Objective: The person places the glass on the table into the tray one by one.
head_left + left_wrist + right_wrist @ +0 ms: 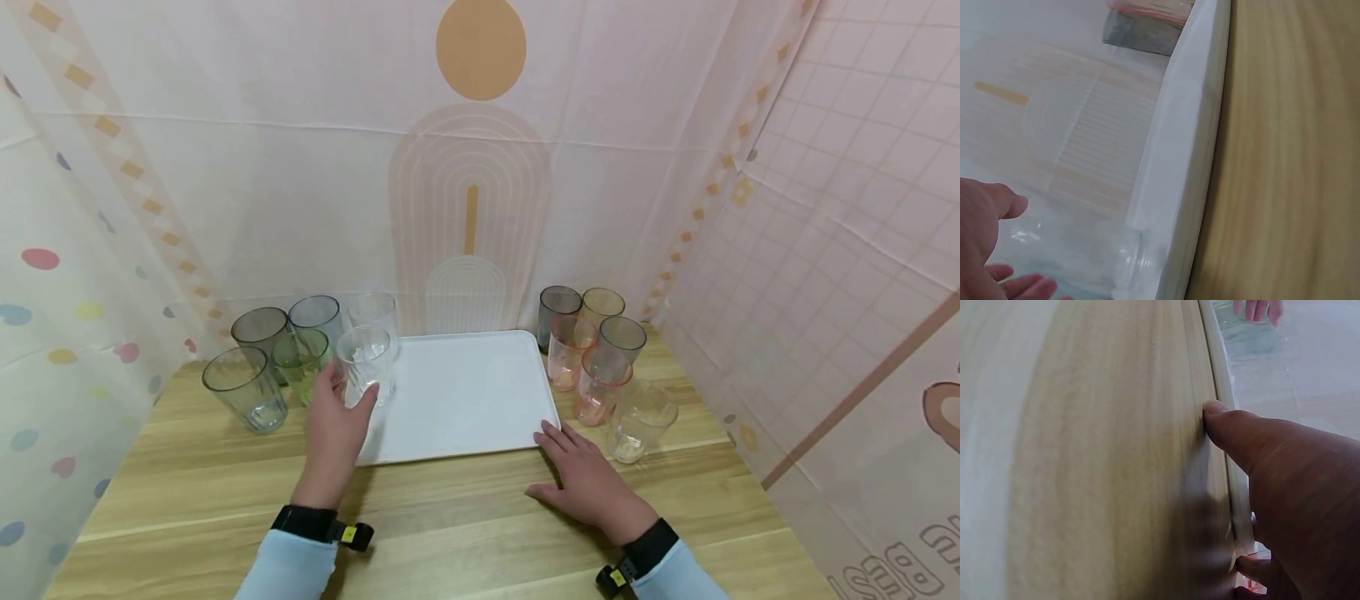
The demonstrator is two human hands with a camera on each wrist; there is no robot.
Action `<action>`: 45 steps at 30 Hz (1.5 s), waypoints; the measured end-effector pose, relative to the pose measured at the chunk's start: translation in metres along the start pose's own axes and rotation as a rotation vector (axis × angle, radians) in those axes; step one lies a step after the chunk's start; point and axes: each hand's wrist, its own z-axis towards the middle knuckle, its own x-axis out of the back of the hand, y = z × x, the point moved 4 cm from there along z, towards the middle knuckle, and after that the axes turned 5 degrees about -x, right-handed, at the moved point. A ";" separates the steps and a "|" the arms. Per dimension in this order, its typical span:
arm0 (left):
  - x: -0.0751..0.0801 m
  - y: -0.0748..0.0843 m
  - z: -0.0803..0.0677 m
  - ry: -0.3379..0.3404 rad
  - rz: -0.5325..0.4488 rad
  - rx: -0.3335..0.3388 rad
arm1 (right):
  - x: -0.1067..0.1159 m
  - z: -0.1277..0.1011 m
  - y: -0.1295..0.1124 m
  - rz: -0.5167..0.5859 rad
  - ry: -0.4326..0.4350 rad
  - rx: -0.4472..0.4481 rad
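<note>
A clear glass (365, 362) stands upright on the left end of the white tray (472, 400). My left hand (335, 425) is right beside it, thumb and fingers spread apart around its near side; no firm grip shows. In the left wrist view the thumb (1013, 203) stands away from the fingers, with the clear glass (1079, 244) just past them. A green glass (302, 371) is close behind the left fingers. My right hand (588, 483) lies with extended fingers at the tray's near right corner, fingertips touching its edge. The right thumb (1229, 425) rests by the tray's rim.
Left of the tray stand several tinted glasses, including a bluish one (247, 392) and a dark one (261, 329). Another clear glass (375, 312) is at the tray's back left. Several more glasses crowd the right, with a tilted-looking clear-yellowish glass (641, 423) near the right hand.
</note>
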 end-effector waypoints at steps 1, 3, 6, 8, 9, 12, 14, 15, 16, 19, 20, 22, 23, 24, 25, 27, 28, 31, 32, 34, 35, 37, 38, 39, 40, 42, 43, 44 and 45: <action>0.006 0.000 -0.004 0.002 0.000 0.004 | 0.000 0.000 0.000 -0.003 -0.001 0.001; 0.020 -0.002 -0.010 0.017 0.014 0.014 | 0.001 0.000 -0.001 -0.004 0.001 0.006; 0.046 -0.009 -0.017 0.061 0.033 0.015 | 0.003 -0.001 -0.001 -0.002 0.003 0.007; 0.064 -0.015 -0.019 0.101 0.062 0.022 | 0.004 -0.001 -0.001 -0.003 0.005 0.005; 0.074 -0.018 -0.020 0.123 0.072 0.028 | 0.005 -0.001 -0.001 -0.003 0.003 0.002; 0.099 -0.032 -0.020 0.194 0.110 0.034 | 0.005 -0.001 -0.001 -0.002 0.003 0.000; 0.112 -0.043 -0.018 0.246 0.134 0.025 | 0.006 -0.002 -0.001 0.002 0.001 -0.002; 0.117 -0.050 -0.016 0.268 0.139 0.021 | 0.006 -0.002 -0.001 0.006 0.000 -0.002; 0.121 -0.056 -0.014 0.289 0.148 0.019 | 0.006 -0.003 -0.001 0.010 -0.001 -0.003; 0.130 -0.072 -0.009 0.314 0.137 0.038 | 0.005 -0.003 -0.001 0.015 -0.003 -0.002; 0.131 -0.077 -0.006 0.311 0.128 0.053 | 0.004 -0.003 -0.001 0.016 -0.002 -0.002; 0.133 -0.085 -0.002 0.300 0.112 0.081 | 0.003 -0.003 -0.001 0.018 -0.001 0.002; 0.133 -0.088 0.000 0.284 0.096 0.094 | 0.003 -0.002 -0.001 0.018 -0.001 0.002; 0.133 -0.090 0.004 0.264 0.082 0.104 | 0.003 -0.002 -0.001 0.017 -0.002 0.003; 0.131 -0.093 0.007 0.243 0.056 0.114 | 0.003 -0.002 -0.001 0.019 -0.002 0.004; 0.128 -0.097 0.013 0.194 0.000 0.119 | 0.003 -0.002 -0.001 0.020 -0.002 0.004; 0.126 -0.098 0.017 0.168 -0.028 0.122 | 0.003 -0.002 -0.001 0.019 -0.002 0.004; 0.121 -0.102 0.026 0.106 -0.085 0.119 | 0.004 -0.002 -0.002 0.021 0.005 0.007; 0.119 -0.103 0.028 0.090 -0.087 0.117 | 0.004 -0.002 -0.002 0.018 0.005 0.008; 0.118 -0.104 0.031 0.074 -0.085 0.114 | 0.004 -0.002 -0.002 0.018 0.004 0.013; 0.118 -0.104 0.032 0.070 -0.086 0.112 | 0.005 -0.002 -0.003 0.024 0.005 0.016; 0.117 -0.104 0.033 0.065 -0.081 0.108 | 0.005 -0.002 -0.003 0.028 0.006 0.018; 0.117 -0.104 0.034 0.069 -0.082 0.106 | 0.004 -0.002 -0.003 0.027 0.003 0.015; 0.118 -0.104 0.034 0.075 -0.084 0.106 | 0.005 -0.003 -0.003 0.033 0.006 0.016; 0.118 -0.104 0.035 0.079 -0.090 0.108 | 0.004 -0.003 -0.003 0.032 0.004 0.014; 0.119 -0.104 0.035 0.086 -0.084 0.119 | 0.004 -0.003 -0.003 0.030 -0.002 0.008; 0.120 -0.104 0.035 0.090 -0.085 0.126 | 0.004 -0.003 -0.003 0.029 -0.002 0.007; 0.120 -0.105 0.036 0.089 -0.078 0.132 | 0.003 -0.003 -0.003 0.026 -0.007 0.005; 0.121 -0.105 0.036 0.091 -0.073 0.137 | 0.003 -0.003 -0.003 0.025 -0.009 0.004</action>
